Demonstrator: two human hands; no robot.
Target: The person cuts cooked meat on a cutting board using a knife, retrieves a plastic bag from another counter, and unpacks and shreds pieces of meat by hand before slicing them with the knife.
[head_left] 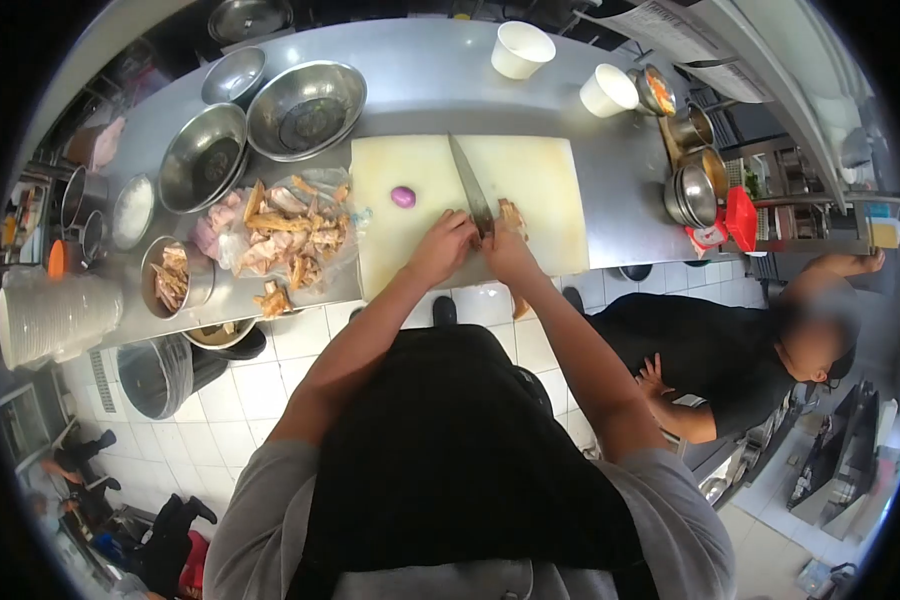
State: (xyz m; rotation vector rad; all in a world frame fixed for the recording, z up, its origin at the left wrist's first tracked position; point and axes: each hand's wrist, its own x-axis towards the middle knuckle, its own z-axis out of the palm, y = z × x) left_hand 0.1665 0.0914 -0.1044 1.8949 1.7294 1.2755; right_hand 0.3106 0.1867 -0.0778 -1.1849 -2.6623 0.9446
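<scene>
A large knife [469, 180] lies over the white cutting board [540, 165], its blade pointing away from me. My right hand [511, 254] is closed at the handle end, beside a browned piece of meat [511, 214]. Close by on the left, my left hand [444, 248] has its fingers curled together near the heel of the blade; what they hold, if anything, is hidden. A small purple onion [403, 197] sits on the board beyond my left hand. Left of the board, a pile of cooked meat pieces [295, 235] lies on clear plastic.
Steel bowls [307, 108] stand at the back left. A pot of meat strips [185, 280] and stacked plastic containers [60, 315] are near the left edge. White tubs [522, 50] and a red scale [739, 220] are to the right. A person in black [690, 345] stands at right.
</scene>
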